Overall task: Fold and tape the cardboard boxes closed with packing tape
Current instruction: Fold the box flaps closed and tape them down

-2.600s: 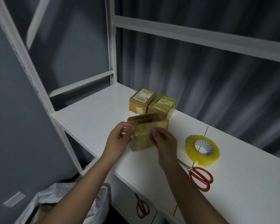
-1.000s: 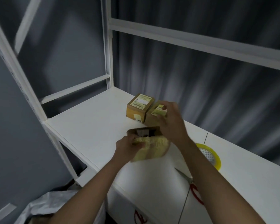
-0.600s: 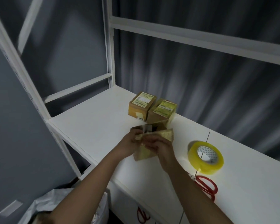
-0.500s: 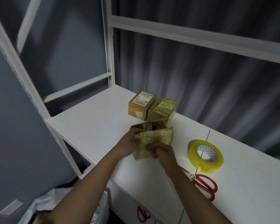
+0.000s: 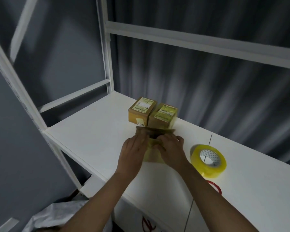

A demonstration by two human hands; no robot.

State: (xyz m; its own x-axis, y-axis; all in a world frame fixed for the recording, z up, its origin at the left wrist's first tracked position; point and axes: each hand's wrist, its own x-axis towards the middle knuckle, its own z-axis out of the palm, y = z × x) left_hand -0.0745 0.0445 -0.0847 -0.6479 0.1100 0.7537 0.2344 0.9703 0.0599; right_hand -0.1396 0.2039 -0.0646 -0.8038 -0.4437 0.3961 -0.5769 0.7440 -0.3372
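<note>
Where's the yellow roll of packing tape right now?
In the head view, the yellow roll of packing tape lies on the white shelf top, right of the right hand, with the red-handled scissors just in front.

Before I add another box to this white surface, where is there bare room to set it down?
Bare top lies left of the two labelled boxes, out to the frame post. More lies right of the tape roll. It is crowded mid-shelf: both hands work the open box, with tape and red scissors close beside.
</note>
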